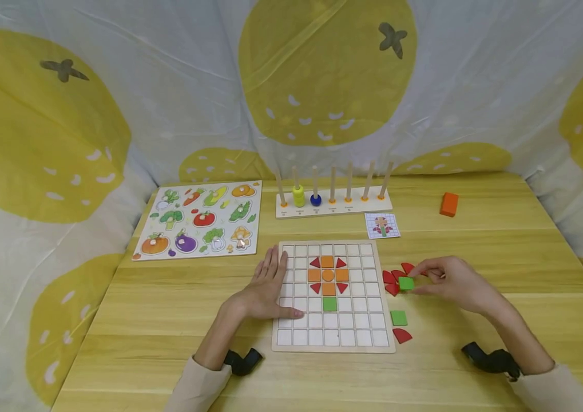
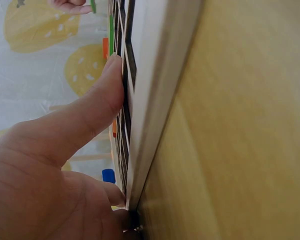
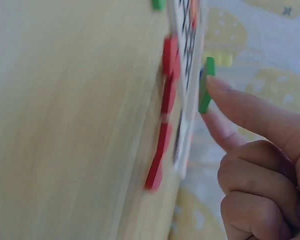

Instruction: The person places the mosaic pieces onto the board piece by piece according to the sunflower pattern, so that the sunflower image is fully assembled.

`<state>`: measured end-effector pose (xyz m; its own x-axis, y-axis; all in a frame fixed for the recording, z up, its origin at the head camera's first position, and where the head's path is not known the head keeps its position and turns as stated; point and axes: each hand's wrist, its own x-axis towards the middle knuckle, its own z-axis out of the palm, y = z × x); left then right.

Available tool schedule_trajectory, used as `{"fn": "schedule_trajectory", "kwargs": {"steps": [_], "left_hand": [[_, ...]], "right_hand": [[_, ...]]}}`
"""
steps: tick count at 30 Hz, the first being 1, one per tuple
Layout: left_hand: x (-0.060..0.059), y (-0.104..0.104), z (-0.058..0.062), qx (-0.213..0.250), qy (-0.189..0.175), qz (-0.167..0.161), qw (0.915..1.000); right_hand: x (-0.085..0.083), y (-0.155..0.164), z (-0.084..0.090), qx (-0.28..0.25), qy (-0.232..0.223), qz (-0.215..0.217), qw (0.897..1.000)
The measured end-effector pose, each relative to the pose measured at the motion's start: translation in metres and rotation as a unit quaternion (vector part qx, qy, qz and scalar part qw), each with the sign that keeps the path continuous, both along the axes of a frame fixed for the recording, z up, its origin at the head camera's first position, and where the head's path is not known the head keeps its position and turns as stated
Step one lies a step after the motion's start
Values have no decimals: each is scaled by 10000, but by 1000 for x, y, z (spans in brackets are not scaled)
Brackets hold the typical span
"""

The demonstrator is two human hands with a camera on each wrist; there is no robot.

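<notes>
Your right hand (image 1: 456, 286) pinches a green square tile (image 1: 407, 282) between thumb and fingertips, lifted just above the cluster of red pieces (image 1: 391, 280) lying right of the grid board (image 1: 332, 340). Your left hand (image 1: 268, 289) lies flat and relaxed on the board's left columns, fingers straight, holding it down. On the board, orange and red pieces form a flower, with one green square (image 1: 329, 304) already seated below the orange. A second loose green tile (image 1: 399, 318) and a red quarter piece (image 1: 402, 335) lie nearer to you, beside the board's right edge.

The risk here looks like the pinch: in the right wrist view only the tile's edge sits on your fingertips (image 3: 225, 92), so it could tip or slip as you carry it across. Dragging low could also scatter the red pieces, and easing the left hand's pressure could let the board slide while you seat the tile.
</notes>
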<state>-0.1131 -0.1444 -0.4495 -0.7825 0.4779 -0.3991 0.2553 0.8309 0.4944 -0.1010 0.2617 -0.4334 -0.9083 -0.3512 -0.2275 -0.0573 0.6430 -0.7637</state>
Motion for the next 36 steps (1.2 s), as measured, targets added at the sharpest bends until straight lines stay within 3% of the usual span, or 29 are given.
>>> {"fn": "schedule_trajectory", "kwargs": {"steps": [5,11,16,25,36], "left_hand": [[1,-1,0,106,15,-33,9999],[0,-1,1,-28,20,-37,10000],[1,0,2,-84,-3,-38,10000],[-1,0,1,-130,32,-38,9999],[-1,0,0,-150,28,-12,9999]], "right_hand": [[5,-41,2,-477,-148,323,9982],[13,-90,-2,-275,59,551,9981],[20,-114,-6,-213,-53,647,9977],[23,-128,-13,-108,-30,682,9976],[22,-128,-20,-444,-57,895,9950]]}}
